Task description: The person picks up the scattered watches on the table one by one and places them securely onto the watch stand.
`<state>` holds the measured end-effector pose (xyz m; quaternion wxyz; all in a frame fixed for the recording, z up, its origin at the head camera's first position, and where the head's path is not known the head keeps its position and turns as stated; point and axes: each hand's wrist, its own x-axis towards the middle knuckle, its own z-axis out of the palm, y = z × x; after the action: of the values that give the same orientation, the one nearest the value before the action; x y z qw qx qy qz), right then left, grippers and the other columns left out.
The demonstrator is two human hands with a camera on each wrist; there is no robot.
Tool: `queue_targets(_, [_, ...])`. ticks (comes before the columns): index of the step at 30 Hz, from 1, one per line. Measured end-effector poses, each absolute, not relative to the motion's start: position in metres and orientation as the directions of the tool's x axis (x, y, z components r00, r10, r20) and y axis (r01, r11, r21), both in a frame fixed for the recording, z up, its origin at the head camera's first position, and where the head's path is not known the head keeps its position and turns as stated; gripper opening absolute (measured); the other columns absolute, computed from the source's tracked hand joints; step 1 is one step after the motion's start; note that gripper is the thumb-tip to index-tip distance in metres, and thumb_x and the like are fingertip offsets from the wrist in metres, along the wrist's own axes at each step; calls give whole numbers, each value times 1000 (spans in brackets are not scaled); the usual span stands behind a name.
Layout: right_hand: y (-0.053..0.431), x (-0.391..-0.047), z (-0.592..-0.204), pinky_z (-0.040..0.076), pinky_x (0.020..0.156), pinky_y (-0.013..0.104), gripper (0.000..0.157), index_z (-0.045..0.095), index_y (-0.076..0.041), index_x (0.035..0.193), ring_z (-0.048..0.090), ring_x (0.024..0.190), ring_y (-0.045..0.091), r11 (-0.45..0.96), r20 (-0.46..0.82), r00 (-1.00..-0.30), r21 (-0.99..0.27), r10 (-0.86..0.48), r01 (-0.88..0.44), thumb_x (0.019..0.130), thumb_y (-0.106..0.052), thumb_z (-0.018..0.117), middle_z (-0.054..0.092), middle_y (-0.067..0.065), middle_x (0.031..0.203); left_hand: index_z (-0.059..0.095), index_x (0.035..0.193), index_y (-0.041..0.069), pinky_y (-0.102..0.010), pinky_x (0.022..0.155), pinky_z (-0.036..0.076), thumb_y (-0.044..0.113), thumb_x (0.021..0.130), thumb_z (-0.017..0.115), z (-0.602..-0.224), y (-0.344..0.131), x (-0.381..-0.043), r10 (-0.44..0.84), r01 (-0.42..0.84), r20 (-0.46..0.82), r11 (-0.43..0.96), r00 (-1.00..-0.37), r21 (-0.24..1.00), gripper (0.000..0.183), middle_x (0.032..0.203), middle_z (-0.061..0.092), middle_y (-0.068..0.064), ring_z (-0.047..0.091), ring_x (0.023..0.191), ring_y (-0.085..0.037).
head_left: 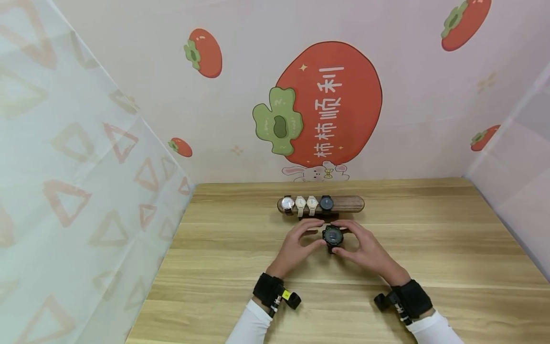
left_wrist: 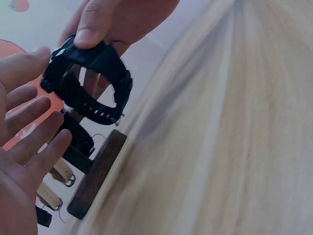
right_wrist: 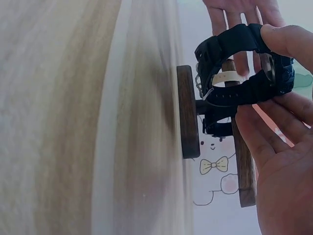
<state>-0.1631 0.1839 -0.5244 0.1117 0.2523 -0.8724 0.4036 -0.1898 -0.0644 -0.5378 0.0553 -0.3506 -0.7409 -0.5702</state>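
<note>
A black digital wristwatch (head_left: 333, 236), its strap buckled into a loop, is held up in front of the watch stand (head_left: 350, 204). My right hand (head_left: 365, 247) pinches it, thumb on one side of the strap and fingertips on the other. In the left wrist view, the loop of the wristwatch (left_wrist: 90, 61) shows from its open side. My left hand (head_left: 296, 248) is beside it with fingers spread and mostly straight. Its thumb tip lies right at the edge of the watch case. The right wrist view shows the buckle side of the wristwatch (right_wrist: 230, 44).
Several watches hang in a row on the stand's wooden bar; a black watch (head_left: 326, 203) is the rightmost. The bar's right end is bare wood. The stand's base (right_wrist: 188, 112) rests on the wooden table (head_left: 232, 229), close to the printed back wall (head_left: 240, 157).
</note>
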Motion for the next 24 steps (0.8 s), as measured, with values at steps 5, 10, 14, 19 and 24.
queue_targets(5, [185, -163, -521, 59, 104, 55, 71, 60, -16, 148, 66, 129, 29, 555, 369, -863, -661, -346, -505, 85, -17, 93, 65, 5, 144, 67, 135, 2, -41, 104, 62, -2, 95, 76, -529, -74, -195, 362, 659, 581, 143, -729, 738, 41, 137, 66, -17, 68, 121, -32])
queue_targets(10, [187, -161, -519, 57, 107, 57, 70, 59, -17, 149, 63, 133, 32, 561, 342, -874, -672, -345, -484, 87, -20, 91, 63, 6, 147, 70, 124, -4, -43, 94, 64, -9, 92, 77, -523, -86, -204, 239, 704, 663, 191, -709, 684, 33, 128, 68, -22, 69, 105, -40])
queue_targets(14, [188, -161, -518, 55, 109, 58, 70, 59, -17, 149, 62, 135, 33, 568, 335, -879, -672, -340, -476, 87, -20, 91, 63, 7, 148, 72, 120, -4, -44, 95, 60, -9, 92, 77, -519, -98, -211, 157, 698, 685, 267, -712, 664, 29, 126, 69, -20, 65, 111, -37])
queue_targets(19, [192, -162, -521, 54, 109, 58, 70, 59, -18, 149, 62, 135, 34, 578, 344, -881, -665, -325, -473, 87, -19, 91, 63, 8, 148, 69, 129, 0, -54, 111, 52, -1, 97, 75, -519, -112, -220, 103, 583, 585, 320, -805, 747, 33, 139, 62, -18, 55, 132, -36])
queue_targets(24, [196, -162, -522, 54, 108, 58, 71, 59, -15, 149, 62, 135, 32, 580, 363, -878, -660, -312, -478, 86, -17, 92, 64, 8, 148, 61, 142, -2, -62, 117, 47, -2, 97, 72, -523, -122, -230, 102, 517, 514, 326, -852, 791, 46, 149, 55, -20, 52, 140, -40])
